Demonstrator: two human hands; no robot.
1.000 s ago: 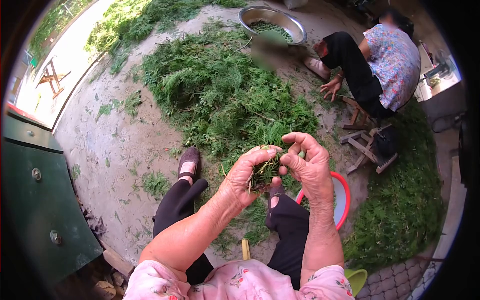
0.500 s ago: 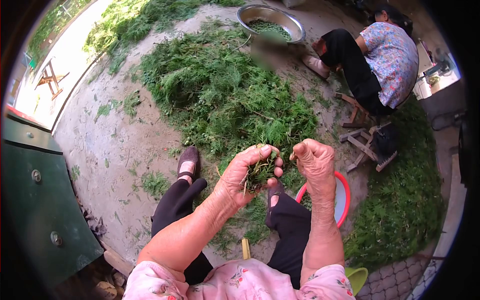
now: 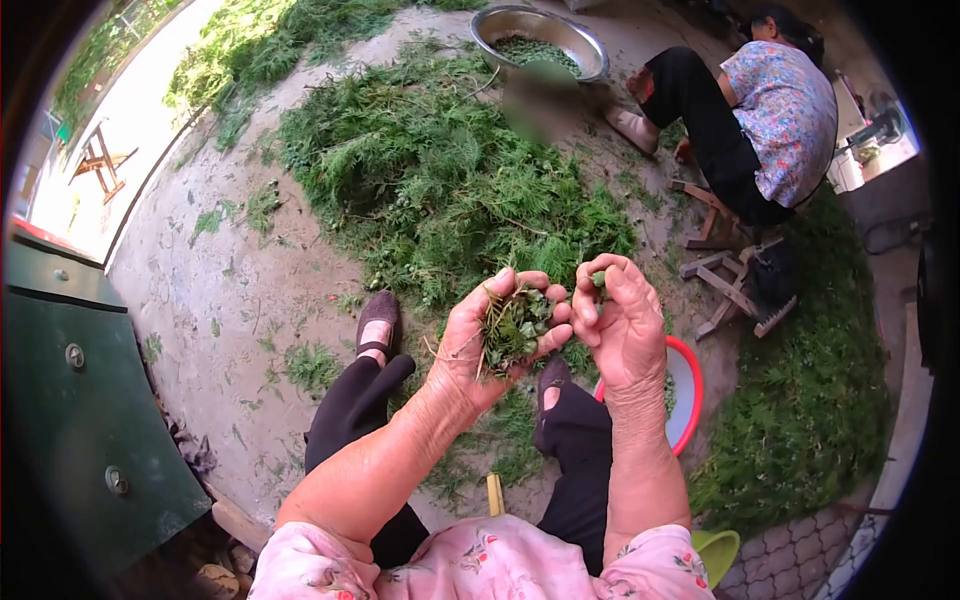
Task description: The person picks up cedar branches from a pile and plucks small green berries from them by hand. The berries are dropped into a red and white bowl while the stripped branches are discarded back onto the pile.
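Note:
My left hand (image 3: 463, 345) is cupped, palm up, around a handful of green sprigs, dry stems and small green seed cones (image 3: 515, 332). Just beside it on the right, my right hand (image 3: 630, 325) pinches a small green cone (image 3: 599, 279) between thumb and fingers. Below my right wrist stands a white basin with a red rim (image 3: 690, 425), partly hidden by my forearm; some small green cones show inside. A heap of feathery evergreen branches (image 3: 430, 170) lies on the ground in front of my feet.
A metal basin (image 3: 485, 30) of green cones stands at the far side of the heap. Another person (image 3: 785, 110) sits at the upper right, near wooden stools (image 3: 725, 290). More greenery (image 3: 800, 430) covers the right side. A dark green cabinet (image 3: 90, 400) is at left.
My left hand has opened a little, showing more of the handful. My right hand has turned and its fingers have loosened, so the pinched green cone now shows.

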